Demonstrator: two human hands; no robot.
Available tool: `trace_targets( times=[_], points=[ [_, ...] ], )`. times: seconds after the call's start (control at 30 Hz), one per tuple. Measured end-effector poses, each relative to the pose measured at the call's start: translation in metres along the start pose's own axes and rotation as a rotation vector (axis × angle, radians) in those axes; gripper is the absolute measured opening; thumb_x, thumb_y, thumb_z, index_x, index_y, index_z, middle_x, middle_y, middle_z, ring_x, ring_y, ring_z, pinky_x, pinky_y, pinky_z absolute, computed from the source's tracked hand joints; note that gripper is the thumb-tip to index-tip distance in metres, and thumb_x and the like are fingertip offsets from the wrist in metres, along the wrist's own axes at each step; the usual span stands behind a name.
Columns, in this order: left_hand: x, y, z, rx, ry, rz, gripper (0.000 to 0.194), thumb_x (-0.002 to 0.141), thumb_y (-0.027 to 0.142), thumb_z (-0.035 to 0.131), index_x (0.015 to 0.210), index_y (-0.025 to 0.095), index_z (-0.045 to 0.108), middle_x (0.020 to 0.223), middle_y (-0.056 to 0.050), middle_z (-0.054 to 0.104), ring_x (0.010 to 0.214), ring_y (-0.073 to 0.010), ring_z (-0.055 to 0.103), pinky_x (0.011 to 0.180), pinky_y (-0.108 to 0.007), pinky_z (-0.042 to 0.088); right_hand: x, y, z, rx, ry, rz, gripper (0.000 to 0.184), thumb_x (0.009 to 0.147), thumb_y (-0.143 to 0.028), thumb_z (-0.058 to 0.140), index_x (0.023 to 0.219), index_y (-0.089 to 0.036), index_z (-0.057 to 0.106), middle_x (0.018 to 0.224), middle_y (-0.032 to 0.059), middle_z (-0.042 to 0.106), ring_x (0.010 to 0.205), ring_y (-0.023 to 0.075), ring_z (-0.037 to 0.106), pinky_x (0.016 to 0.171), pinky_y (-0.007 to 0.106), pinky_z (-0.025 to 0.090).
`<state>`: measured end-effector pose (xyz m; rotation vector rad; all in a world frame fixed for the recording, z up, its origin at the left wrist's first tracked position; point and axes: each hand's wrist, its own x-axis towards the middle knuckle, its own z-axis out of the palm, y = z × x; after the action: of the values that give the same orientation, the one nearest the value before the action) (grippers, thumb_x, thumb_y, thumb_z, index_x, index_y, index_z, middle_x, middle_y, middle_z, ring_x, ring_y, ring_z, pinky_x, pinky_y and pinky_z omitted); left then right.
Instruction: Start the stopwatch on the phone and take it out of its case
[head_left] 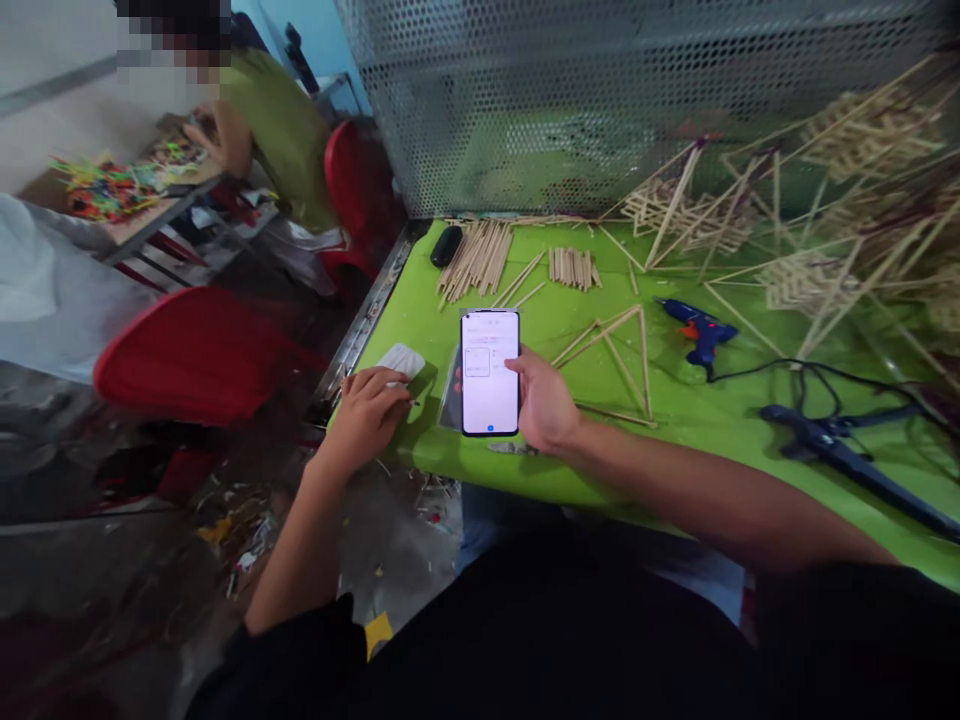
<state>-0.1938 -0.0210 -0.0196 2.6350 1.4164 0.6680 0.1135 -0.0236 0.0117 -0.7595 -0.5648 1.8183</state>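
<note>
My right hand [549, 402] is closed around a smartphone [490, 390] with a bright white screen, held upright above the near edge of the green table [420, 445]. Its thumb lies over the right side of the screen. Near the table's left corner, my left hand [369, 408] has its fingers curled together; a small dark tip shows by the fingertips, too small to name. Just behind those fingers lies a white flat item [403, 360]. To the right of the phone, a frame of thin wooden sticks [643, 350] rests on the table.
Bundles of wooden sticks [480, 255] and a shorter bundle [572, 268] lie at the back near a black case [447, 246]. A blue glue gun [701, 330], its cord and a black tool [832, 440] occupy the right. Stick structures [810, 270] stand behind. A person [277, 130] sits left, beyond red chairs [195, 350].
</note>
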Motion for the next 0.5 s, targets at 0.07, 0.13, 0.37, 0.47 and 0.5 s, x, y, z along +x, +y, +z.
trace_targets(
  times=[0.07, 0.13, 0.37, 0.47, 0.5],
  points=[
    [0.007, 0.003, 0.004, -0.193, 0.109, -0.026, 0.012, 0.112, 0.027, 0.063, 0.111, 0.027, 0.075, 0.132, -0.008, 0.082, 0.135, -0.0303, 0.07, 0.119, -0.054, 0.048, 0.005, 0.001, 0.002, 0.0, -0.004, -0.027, 0.04, 0.08, -0.033, 0.068, 0.119, -0.024, 0.068, 0.109, 0.0111, 0.087, 0.097, 0.0364, 0.081, 0.098, 0.061, 0.063],
    [0.015, 0.008, 0.009, -0.4, 0.203, -0.089, 0.014, 0.114, 0.031, 0.06, 0.117, 0.026, 0.073, 0.129, -0.009, 0.082, 0.131, -0.0273, 0.074, 0.118, -0.05, 0.051, 0.01, 0.002, 0.004, -0.001, -0.006, -0.054, 0.042, 0.079, -0.033, 0.069, 0.12, -0.025, 0.068, 0.108, 0.0093, 0.087, 0.096, 0.0363, 0.081, 0.099, 0.063, 0.063],
    [0.049, 0.03, 0.042, -0.837, 0.429, -0.33, 0.025, 0.113, 0.048, 0.069, 0.109, 0.024, 0.073, 0.097, -0.003, 0.078, 0.097, -0.0184, 0.076, 0.094, -0.034, 0.058, 0.027, 0.005, 0.009, -0.037, 0.006, -0.154, 0.05, 0.078, -0.032, 0.069, 0.128, -0.028, 0.068, 0.105, 0.0066, 0.086, 0.098, 0.0389, 0.082, 0.097, 0.066, 0.064],
    [0.06, 0.039, 0.055, -0.895, 0.53, -0.392, 0.029, 0.111, 0.051, 0.072, 0.107, 0.023, 0.074, 0.091, -0.002, 0.075, 0.088, -0.0159, 0.073, 0.086, -0.031, 0.057, 0.034, 0.006, 0.009, -0.023, 0.018, -0.173, 0.056, 0.074, -0.03, 0.069, 0.13, -0.029, 0.066, 0.103, 0.0054, 0.086, 0.099, 0.0407, 0.082, 0.096, 0.068, 0.065],
    [0.062, 0.042, 0.058, -0.902, 0.561, -0.405, 0.03, 0.111, 0.052, 0.073, 0.105, 0.023, 0.074, 0.09, -0.002, 0.074, 0.086, -0.0151, 0.072, 0.084, -0.03, 0.056, 0.036, 0.006, 0.009, -0.022, 0.019, -0.173, 0.057, 0.074, -0.03, 0.07, 0.131, -0.029, 0.066, 0.102, 0.0053, 0.086, 0.099, 0.0409, 0.082, 0.096, 0.069, 0.065]
  ],
)
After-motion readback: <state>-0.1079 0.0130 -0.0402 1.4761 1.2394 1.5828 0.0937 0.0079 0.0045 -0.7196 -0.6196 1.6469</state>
